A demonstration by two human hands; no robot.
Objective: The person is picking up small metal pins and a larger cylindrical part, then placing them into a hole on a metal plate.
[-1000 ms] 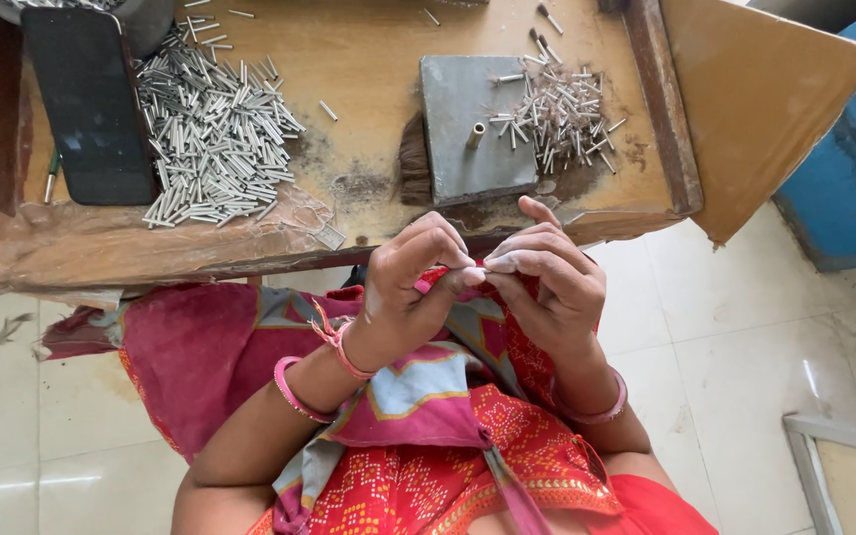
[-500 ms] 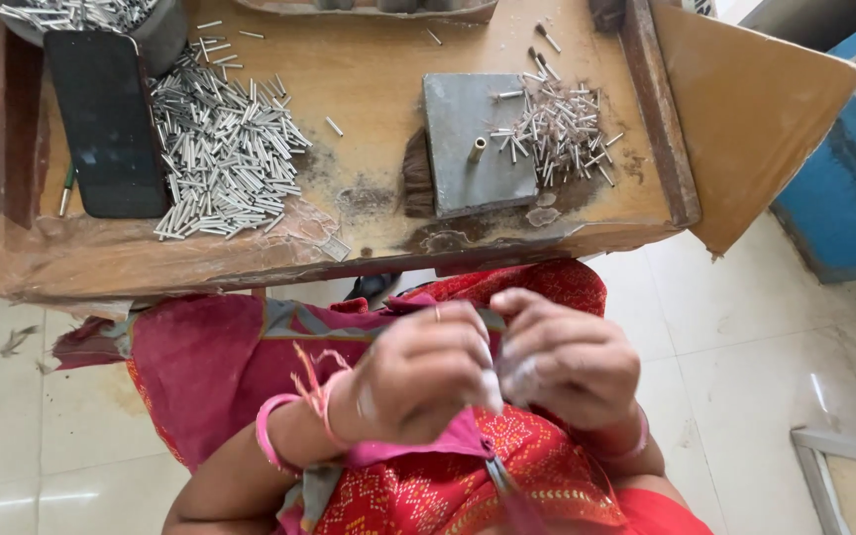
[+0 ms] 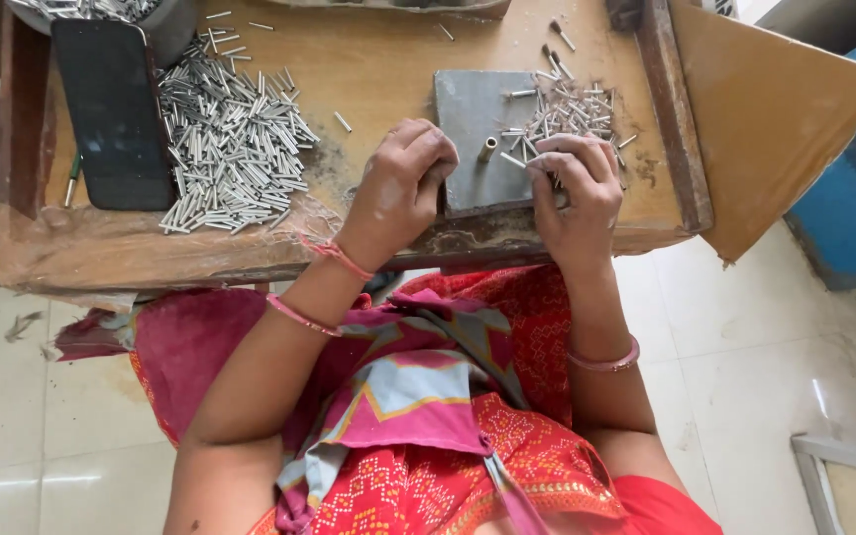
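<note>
The fingertips of the left hand (image 3: 398, 188) are curling under the palm, so I cannot tell if they are pinching something. The right hand (image 3: 575, 188) is lying with its fingers together, bent down onto the small pile of metal pins (image 3: 569, 111) on the grey plate (image 3: 478, 129); what they are gripping is hidden. One short tube (image 3: 487, 150) is standing on the plate between both hands. The worktop (image 3: 388, 69) is cut off at the top.
</note>
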